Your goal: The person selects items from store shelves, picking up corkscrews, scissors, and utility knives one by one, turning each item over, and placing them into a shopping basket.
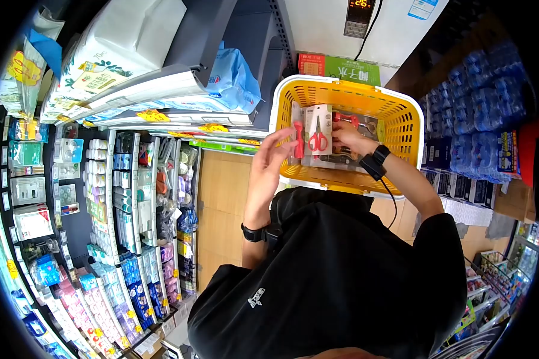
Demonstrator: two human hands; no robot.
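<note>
A yellow basket (401,116) with a white rim stands in front of my body. In it lie red-handled scissors (318,139) on a white card, with other packaged items around them. My left hand (273,149) is at the basket's left side, fingers apart, beside a red-handled item (298,140) in clear packaging. Inside the basket, my right hand (350,136) is just right of the scissors card, fingers bent near another red item (346,118). What its fingertips hold, if anything, is hidden.
Shelves of packaged goods (126,179) line the left side. A blue package (233,81) sits on a shelf near the basket. Wrapped water bottles (482,119) are stacked at right, and a green box (356,70) lies behind the basket.
</note>
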